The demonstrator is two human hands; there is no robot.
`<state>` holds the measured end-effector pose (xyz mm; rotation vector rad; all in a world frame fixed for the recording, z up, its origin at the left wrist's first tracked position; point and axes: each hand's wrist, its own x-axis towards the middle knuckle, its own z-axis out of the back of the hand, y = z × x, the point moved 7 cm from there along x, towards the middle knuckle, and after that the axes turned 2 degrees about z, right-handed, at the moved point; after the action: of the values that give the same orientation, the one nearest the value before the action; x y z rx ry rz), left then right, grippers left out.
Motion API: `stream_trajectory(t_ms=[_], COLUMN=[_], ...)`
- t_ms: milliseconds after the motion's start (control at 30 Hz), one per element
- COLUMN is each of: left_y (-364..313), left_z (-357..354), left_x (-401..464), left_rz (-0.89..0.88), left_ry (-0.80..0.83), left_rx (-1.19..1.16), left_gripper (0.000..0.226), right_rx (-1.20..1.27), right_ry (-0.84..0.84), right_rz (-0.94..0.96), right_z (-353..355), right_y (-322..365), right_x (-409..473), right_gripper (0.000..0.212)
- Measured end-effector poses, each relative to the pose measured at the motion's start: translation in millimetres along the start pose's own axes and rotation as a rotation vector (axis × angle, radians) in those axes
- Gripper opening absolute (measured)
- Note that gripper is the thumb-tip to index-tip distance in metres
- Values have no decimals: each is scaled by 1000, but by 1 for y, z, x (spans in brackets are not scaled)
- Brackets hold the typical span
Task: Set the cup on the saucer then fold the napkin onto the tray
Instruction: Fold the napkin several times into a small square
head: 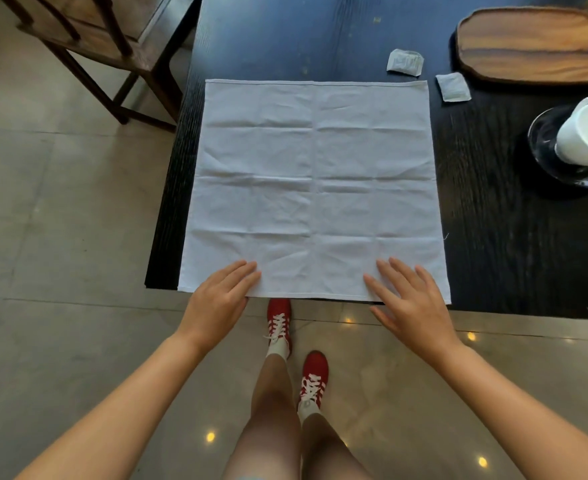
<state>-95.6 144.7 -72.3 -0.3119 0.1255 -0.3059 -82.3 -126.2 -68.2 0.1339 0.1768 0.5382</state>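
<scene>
Now: 2 hands, left hand (220,296) and right hand (411,301) flat, apart | 1 napkin (315,188) | 2 packets (404,62)

We hold our left grip (221,297) and right grip (412,301) flat, fingers extended, palms down, arms outstretched.

White napkin (315,188) lies spread flat, unfolded, on dark table (493,254), w/ creases in a grid; its near edge sits at table's near edge. Left hand (216,303) flat, fingers together, on napkin's near-left corner; right hand (413,303) flat, fingers spread, on near-right corner. Far right: wooden tray (531,43), nothing on it as far as frame shows. Two small white packets (405,62) (453,86) btwn tray and napkin's far-right corner. Right edge: white cup (587,133) on glass saucer (545,150), partly cut off. Wooden chair (88,32) far left on tiled floor (60,220).
</scene>
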Motion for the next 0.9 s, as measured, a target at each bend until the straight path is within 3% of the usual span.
stream_trajectory(t_ms=[67, 233, 400, 533, 600, 900], left_y=[-1, -2, 11, 24, 25, 56], left_z=[2, 7, 24, 30, 41, 120], left_x=[-3, -10, 0, 15, 26, 137], left_rz=[19, 27, 114, 250, 270, 223], left_ry=[6, 56, 96, 519, 644, 250], left_rx=[-37, -126, -242, -336, -367, -277], left_gripper=[34, 29, 9, 13, 10, 13], right_rx=[-7, 45, 226, 445, 479, 421], right_ry=[-26, -142, 30, 317, 423, 100], right_rz=[16, 60, -54, -160, -173, -214], right_z=[2, 11, 24, 43, 54, 120], right_y=[4, 4, -4, -15, -17, -65], right_x=[-5, -16, -5, 6, 15, 106], right_gripper=[49, 21, 4, 15, 15, 18])
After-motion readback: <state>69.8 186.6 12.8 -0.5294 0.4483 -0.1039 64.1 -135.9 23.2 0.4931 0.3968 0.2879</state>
